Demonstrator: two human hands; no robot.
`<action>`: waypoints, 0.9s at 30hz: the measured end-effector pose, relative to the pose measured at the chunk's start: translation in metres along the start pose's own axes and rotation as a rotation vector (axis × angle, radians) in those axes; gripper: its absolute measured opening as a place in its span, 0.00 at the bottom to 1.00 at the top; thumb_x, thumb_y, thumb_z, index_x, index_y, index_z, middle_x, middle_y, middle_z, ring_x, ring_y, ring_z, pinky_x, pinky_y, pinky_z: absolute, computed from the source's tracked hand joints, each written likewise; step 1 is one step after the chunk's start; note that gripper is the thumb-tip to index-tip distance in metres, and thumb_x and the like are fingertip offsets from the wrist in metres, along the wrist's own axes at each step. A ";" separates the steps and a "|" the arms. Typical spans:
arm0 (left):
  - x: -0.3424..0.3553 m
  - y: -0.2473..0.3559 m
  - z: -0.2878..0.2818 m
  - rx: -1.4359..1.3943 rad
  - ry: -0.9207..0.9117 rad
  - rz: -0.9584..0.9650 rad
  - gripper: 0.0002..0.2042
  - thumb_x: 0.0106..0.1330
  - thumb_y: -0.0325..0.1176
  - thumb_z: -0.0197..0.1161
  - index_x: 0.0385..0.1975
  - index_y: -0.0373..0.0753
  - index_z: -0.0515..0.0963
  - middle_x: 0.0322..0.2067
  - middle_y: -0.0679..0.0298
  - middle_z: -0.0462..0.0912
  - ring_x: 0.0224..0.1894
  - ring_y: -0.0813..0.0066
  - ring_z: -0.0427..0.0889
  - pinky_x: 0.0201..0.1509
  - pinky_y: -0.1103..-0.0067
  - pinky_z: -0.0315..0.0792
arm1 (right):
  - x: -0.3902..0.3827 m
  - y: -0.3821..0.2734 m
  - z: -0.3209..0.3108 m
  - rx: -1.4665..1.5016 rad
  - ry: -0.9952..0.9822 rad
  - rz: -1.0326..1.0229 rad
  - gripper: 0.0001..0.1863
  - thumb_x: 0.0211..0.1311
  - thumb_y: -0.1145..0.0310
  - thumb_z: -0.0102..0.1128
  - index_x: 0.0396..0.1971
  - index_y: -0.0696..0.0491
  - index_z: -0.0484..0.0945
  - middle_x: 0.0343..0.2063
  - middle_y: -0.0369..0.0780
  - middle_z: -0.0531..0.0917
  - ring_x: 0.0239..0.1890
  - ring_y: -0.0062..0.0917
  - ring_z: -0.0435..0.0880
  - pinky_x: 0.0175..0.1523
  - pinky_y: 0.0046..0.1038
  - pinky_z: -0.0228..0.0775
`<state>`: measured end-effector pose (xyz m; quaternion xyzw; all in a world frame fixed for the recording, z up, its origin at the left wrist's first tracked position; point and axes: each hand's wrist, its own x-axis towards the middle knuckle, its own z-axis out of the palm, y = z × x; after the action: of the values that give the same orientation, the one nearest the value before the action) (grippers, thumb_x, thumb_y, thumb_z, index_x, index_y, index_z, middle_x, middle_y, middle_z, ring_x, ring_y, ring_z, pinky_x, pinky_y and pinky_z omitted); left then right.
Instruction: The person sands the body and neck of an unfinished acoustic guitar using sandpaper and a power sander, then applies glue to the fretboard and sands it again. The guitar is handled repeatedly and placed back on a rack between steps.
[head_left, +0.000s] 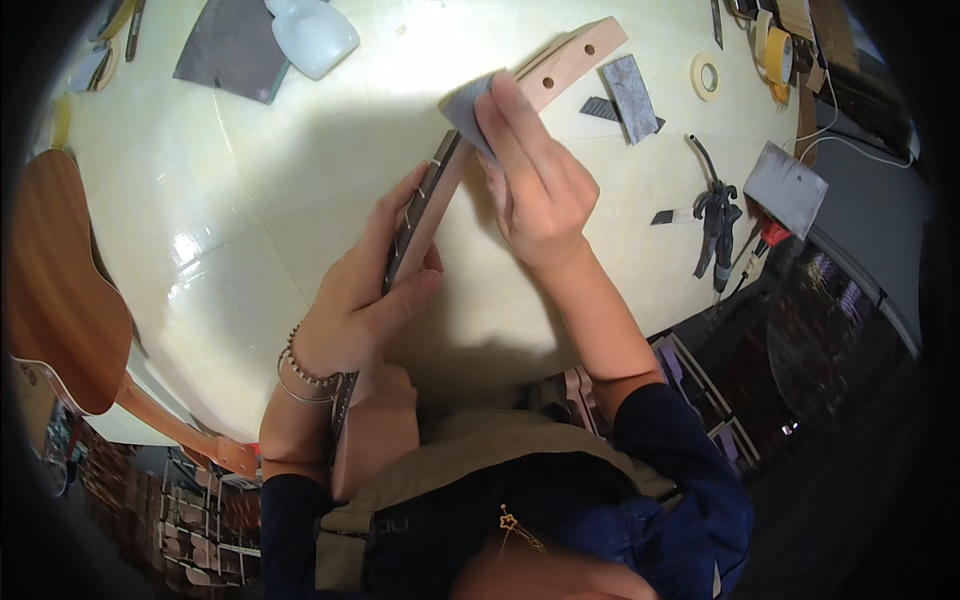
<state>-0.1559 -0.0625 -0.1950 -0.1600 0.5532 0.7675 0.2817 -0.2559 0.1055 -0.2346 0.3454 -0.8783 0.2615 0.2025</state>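
A pale wooden guitar neck (448,192) with a dark fretboard slants from my lap up to the far right. Its headstock (575,68), drilled with holes, lies over the worktable. My left hand (360,290) wraps round the middle of the neck, thumb on the near side and fingers on the far side. Between the fingers of my right hand (545,195) is a folded piece of grey sandpaper (466,112), against the neck where it meets the headstock. My right fingers hide part of that join. The heel of the neck (378,425) rests close to my apron.
A guitar body (65,280) stands along the left table edge. At the back left are a dark sheet (230,55) and a whitish bottle (314,38). Rightward lie a grey block (630,98), a tape roll (705,76), a black trigger-handled tool (715,225) and a grey plate (787,190).
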 end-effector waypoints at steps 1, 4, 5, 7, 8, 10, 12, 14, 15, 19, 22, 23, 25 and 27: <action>0.002 0.003 0.000 -0.002 0.005 0.000 0.37 0.56 0.29 0.57 0.66 0.34 0.49 0.34 0.63 0.72 0.38 0.76 0.71 0.46 0.81 0.64 | 0.002 -0.002 0.003 0.017 0.020 0.039 0.21 0.39 0.74 0.65 0.40 0.57 0.82 0.47 0.40 0.80 0.16 0.18 0.71 0.20 0.17 0.65; 0.003 -0.001 0.001 -0.018 0.009 0.015 0.38 0.55 0.30 0.59 0.66 0.32 0.48 0.35 0.61 0.71 0.39 0.76 0.70 0.46 0.80 0.64 | -0.020 -0.012 0.004 0.101 0.061 0.100 0.22 0.38 0.73 0.65 0.40 0.57 0.82 0.47 0.40 0.80 0.15 0.18 0.69 0.19 0.17 0.63; 0.003 -0.002 0.001 -0.023 0.007 0.022 0.38 0.55 0.30 0.59 0.66 0.32 0.48 0.35 0.61 0.71 0.39 0.76 0.70 0.46 0.80 0.63 | -0.016 -0.005 0.002 0.052 0.032 0.014 0.22 0.41 0.76 0.63 0.42 0.59 0.80 0.47 0.42 0.80 0.15 0.19 0.70 0.20 0.18 0.64; 0.004 0.001 -0.001 -0.004 -0.003 0.024 0.38 0.55 0.30 0.59 0.66 0.32 0.48 0.35 0.62 0.71 0.39 0.76 0.70 0.46 0.81 0.63 | 0.006 0.003 -0.006 0.032 -0.010 0.069 0.18 0.52 0.77 0.56 0.46 0.62 0.77 0.50 0.48 0.77 0.35 0.33 0.77 0.38 0.25 0.71; 0.003 0.001 0.000 0.003 -0.006 0.023 0.38 0.55 0.30 0.59 0.66 0.32 0.48 0.35 0.62 0.71 0.39 0.76 0.70 0.46 0.81 0.63 | 0.019 0.007 -0.010 0.024 -0.036 0.097 0.17 0.57 0.78 0.52 0.47 0.64 0.75 0.51 0.52 0.76 0.45 0.40 0.81 0.47 0.28 0.74; 0.001 -0.002 0.000 -0.019 -0.012 0.018 0.38 0.55 0.30 0.59 0.66 0.33 0.48 0.36 0.62 0.71 0.40 0.76 0.70 0.46 0.81 0.63 | 0.031 0.024 -0.017 0.178 0.225 0.258 0.17 0.63 0.76 0.45 0.50 0.65 0.73 0.53 0.52 0.73 0.56 0.37 0.74 0.58 0.31 0.66; 0.004 0.001 -0.002 -0.027 -0.013 0.020 0.38 0.55 0.29 0.59 0.66 0.33 0.48 0.36 0.62 0.71 0.40 0.76 0.70 0.46 0.81 0.64 | 0.012 0.017 -0.026 0.209 0.108 0.128 0.17 0.61 0.73 0.50 0.49 0.65 0.74 0.52 0.51 0.75 0.51 0.36 0.78 0.53 0.29 0.70; 0.003 -0.001 0.001 -0.039 -0.008 0.010 0.38 0.55 0.29 0.58 0.66 0.34 0.48 0.36 0.62 0.71 0.40 0.76 0.70 0.46 0.81 0.64 | -0.011 0.005 -0.021 0.173 -0.005 0.051 0.19 0.45 0.75 0.63 0.42 0.60 0.80 0.46 0.48 0.80 0.21 0.26 0.76 0.25 0.21 0.69; 0.003 0.000 0.002 -0.036 -0.004 0.012 0.37 0.55 0.28 0.58 0.66 0.34 0.48 0.36 0.62 0.71 0.40 0.76 0.70 0.46 0.80 0.64 | -0.016 -0.001 -0.010 0.142 0.015 0.037 0.18 0.43 0.73 0.64 0.39 0.58 0.81 0.45 0.45 0.81 0.15 0.20 0.65 0.21 0.20 0.63; 0.003 0.002 0.001 -0.033 0.014 0.016 0.36 0.57 0.27 0.56 0.66 0.37 0.49 0.34 0.65 0.72 0.38 0.78 0.71 0.46 0.82 0.64 | -0.005 0.002 -0.002 0.027 0.030 -0.022 0.19 0.42 0.74 0.63 0.39 0.57 0.82 0.45 0.40 0.81 0.15 0.20 0.65 0.19 0.18 0.61; 0.000 -0.006 0.003 -0.031 0.014 0.034 0.35 0.57 0.27 0.55 0.66 0.38 0.50 0.33 0.66 0.73 0.38 0.78 0.71 0.46 0.83 0.64 | -0.018 -0.009 -0.001 0.118 0.042 0.076 0.18 0.42 0.73 0.63 0.39 0.56 0.82 0.45 0.39 0.81 0.14 0.19 0.64 0.18 0.17 0.59; 0.001 -0.007 0.003 -0.030 0.018 0.051 0.35 0.57 0.27 0.55 0.66 0.38 0.50 0.33 0.66 0.73 0.38 0.78 0.72 0.46 0.83 0.64 | -0.020 -0.011 0.000 0.131 0.044 0.086 0.18 0.42 0.73 0.63 0.39 0.56 0.82 0.45 0.39 0.81 0.14 0.19 0.65 0.18 0.18 0.59; 0.003 -0.002 0.000 -0.029 0.016 0.031 0.35 0.57 0.27 0.55 0.66 0.38 0.49 0.33 0.66 0.73 0.38 0.77 0.71 0.46 0.83 0.64 | -0.015 -0.004 0.000 0.099 0.038 0.038 0.18 0.42 0.74 0.63 0.39 0.57 0.81 0.46 0.41 0.81 0.15 0.20 0.67 0.18 0.18 0.60; 0.000 -0.002 0.002 -0.028 0.008 0.010 0.36 0.57 0.27 0.55 0.67 0.38 0.49 0.33 0.65 0.73 0.38 0.77 0.71 0.46 0.82 0.64 | -0.004 0.002 0.001 0.051 0.022 -0.022 0.18 0.43 0.74 0.63 0.39 0.58 0.81 0.45 0.43 0.81 0.16 0.22 0.69 0.19 0.20 0.62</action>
<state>-0.1547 -0.0604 -0.1966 -0.1642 0.5443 0.7759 0.2734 -0.2550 0.1081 -0.2380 0.3573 -0.8652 0.2851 0.2062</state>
